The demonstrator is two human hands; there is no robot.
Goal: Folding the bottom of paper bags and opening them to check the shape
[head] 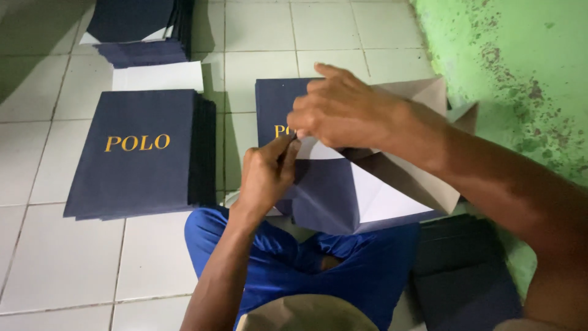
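A dark navy paper bag [324, 196] with gold lettering lies partly unfolded over my lap, its white inner side and a brown flap showing. My left hand [266, 175] pinches the bag's folded edge near the middle. My right hand [340, 110] reaches across from the right and grips the same fold just above the left hand. Both hands meet at the white fold.
A tall stack of flat navy bags [138, 153] with gold lettering sits on the white tiled floor [61, 257] to the left. Another navy pile [138, 30] lies at the back left, more dark sheets [465, 270] at my right. A green wall [520, 61] stands on the right.
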